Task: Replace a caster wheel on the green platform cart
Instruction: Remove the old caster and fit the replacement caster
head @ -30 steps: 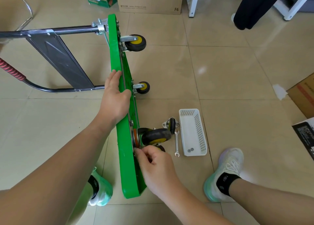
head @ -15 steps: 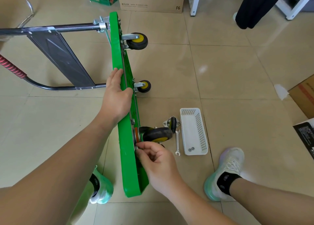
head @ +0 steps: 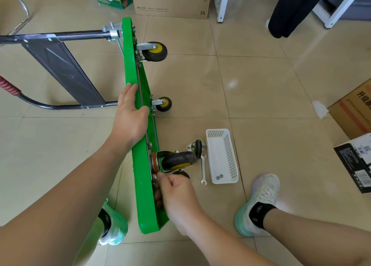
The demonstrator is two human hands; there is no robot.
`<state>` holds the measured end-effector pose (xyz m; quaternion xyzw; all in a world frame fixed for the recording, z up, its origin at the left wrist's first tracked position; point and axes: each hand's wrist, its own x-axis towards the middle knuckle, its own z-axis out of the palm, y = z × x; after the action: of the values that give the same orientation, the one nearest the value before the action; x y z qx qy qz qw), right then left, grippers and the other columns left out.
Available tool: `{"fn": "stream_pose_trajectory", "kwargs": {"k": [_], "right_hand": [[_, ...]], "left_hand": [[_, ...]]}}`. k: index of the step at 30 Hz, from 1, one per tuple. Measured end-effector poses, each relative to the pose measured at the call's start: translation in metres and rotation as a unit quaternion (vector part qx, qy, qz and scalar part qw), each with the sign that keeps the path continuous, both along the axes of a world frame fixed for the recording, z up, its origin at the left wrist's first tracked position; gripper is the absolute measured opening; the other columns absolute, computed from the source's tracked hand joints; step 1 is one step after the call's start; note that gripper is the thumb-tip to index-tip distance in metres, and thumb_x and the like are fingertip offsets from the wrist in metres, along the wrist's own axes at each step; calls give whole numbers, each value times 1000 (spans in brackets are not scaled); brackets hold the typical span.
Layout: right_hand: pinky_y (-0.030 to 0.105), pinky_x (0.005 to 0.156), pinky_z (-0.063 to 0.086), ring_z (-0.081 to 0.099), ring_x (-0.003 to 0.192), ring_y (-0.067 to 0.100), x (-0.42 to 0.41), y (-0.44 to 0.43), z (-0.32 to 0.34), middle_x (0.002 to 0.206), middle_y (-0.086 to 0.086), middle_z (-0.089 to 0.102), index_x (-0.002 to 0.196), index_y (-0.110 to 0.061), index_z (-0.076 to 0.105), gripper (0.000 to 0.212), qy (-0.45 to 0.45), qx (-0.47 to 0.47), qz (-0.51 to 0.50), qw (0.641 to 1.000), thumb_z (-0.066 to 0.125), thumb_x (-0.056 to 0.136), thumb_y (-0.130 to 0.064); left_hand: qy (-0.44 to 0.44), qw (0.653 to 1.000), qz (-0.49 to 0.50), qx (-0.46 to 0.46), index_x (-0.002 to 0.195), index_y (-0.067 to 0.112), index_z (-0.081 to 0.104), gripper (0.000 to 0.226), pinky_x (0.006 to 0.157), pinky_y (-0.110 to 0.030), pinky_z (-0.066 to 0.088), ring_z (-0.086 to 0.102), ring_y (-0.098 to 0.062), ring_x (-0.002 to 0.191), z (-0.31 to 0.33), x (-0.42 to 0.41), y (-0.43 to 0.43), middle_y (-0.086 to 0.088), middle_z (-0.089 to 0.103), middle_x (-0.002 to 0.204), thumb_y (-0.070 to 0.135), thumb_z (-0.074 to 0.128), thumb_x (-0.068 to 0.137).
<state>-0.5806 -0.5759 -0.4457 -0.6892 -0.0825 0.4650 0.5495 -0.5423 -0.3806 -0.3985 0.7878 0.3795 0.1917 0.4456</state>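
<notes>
The green platform cart (head: pixel 130 64) stands on its long edge on the floor, underside facing right. My left hand (head: pixel 129 117) grips its upper edge, thumb over the underside. A black and yellow caster wheel (head: pixel 177 161) sits against the cart's near underside on an orange-ringed mounting plate. My right hand (head: pixel 176 191) pinches something small at the plate's lower corner; the piece itself is hidden by my fingers. A loose caster (head: pixel 197 148) lies on the floor just beyond, next to a small wrench (head: pixel 203 170).
A white perforated basket (head: pixel 221 157) holds two nuts (head: pixel 219 176). Two more wheels (head: pixel 154 51) (head: pixel 164 104) stick out from the cart farther away. The folded handle frame (head: pixel 56 64) lies to the left. Cardboard boxes (head: pixel 172 0) stand behind and at right. My feet (head: pixel 259 203) flank the cart.
My right hand has shifted slightly at the caster's mounting plate, fingers working at its lower corner. The left hand and cart stay as they were.
</notes>
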Motion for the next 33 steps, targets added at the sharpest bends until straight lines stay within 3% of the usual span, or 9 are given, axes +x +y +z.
{"fn": "stream_pose_trajectory", "kwargs": {"k": [5, 8, 12, 19, 24, 29, 33], "right_hand": [[34, 61, 51, 64, 64, 18, -12, -5, -10, 73, 4, 72, 84, -15, 71, 41, 12, 17, -61, 998, 51, 96, -49], [16, 60, 50, 68, 70, 5, -10, -9, -8, 81, -7, 74, 93, -31, 72, 20, -47, 46, -64, 996, 57, 95, -43], [26, 75, 58, 72, 86, 12, -6, -7, -8, 91, -5, 75, 100, -30, 74, 11, -78, 86, -63, 991, 66, 93, -33], [15, 57, 44, 59, 62, 0, 5, -6, -9, 68, -10, 67, 82, -25, 70, 41, -117, 47, -43, 991, 52, 87, -61], [18, 71, 54, 70, 80, 7, 3, -4, -9, 85, -10, 74, 96, -37, 73, 20, -125, 101, -55, 985, 63, 83, -48], [21, 65, 54, 71, 77, 6, 11, -2, -5, 83, -9, 76, 97, -27, 74, 24, -139, 67, 3, 988, 63, 91, -48], [31, 79, 60, 72, 88, 8, 19, -8, -3, 92, -9, 76, 100, -30, 75, 23, -126, 76, 44, 988, 62, 91, -47]], "left_hand": [[-3, 1000, -1, -5, 161, 23, 27, 68, 108, -10, 13, 17, -5, 151, 0, 0, 0, 11, 15, 168, 7, 47, 99], [-3, 1000, 0, -9, 161, 24, 28, 68, 106, -7, 14, 17, -4, 150, 0, -1, 1, 12, 15, 167, 7, 47, 98], [-10, 1000, 1, -10, 161, 23, 28, 68, 110, -10, 15, 18, -4, 151, 0, -1, 0, 11, 16, 167, 6, 48, 98], [-8, 1000, 4, -6, 160, 22, 29, 68, 111, -12, 13, 17, -4, 151, -1, 0, 1, 10, 17, 167, 6, 49, 97], [-7, 1000, 2, -4, 161, 21, 29, 68, 112, -13, 13, 17, -6, 152, -1, 1, 2, 9, 17, 168, 6, 49, 97], [-7, 1000, 3, -6, 161, 22, 29, 68, 111, -13, 13, 17, -5, 152, -2, 0, 3, 10, 16, 168, 6, 48, 97], [-5, 1000, 2, -5, 161, 22, 29, 68, 111, -12, 13, 17, -5, 152, -1, 0, 2, 10, 16, 168, 6, 48, 97]]}}
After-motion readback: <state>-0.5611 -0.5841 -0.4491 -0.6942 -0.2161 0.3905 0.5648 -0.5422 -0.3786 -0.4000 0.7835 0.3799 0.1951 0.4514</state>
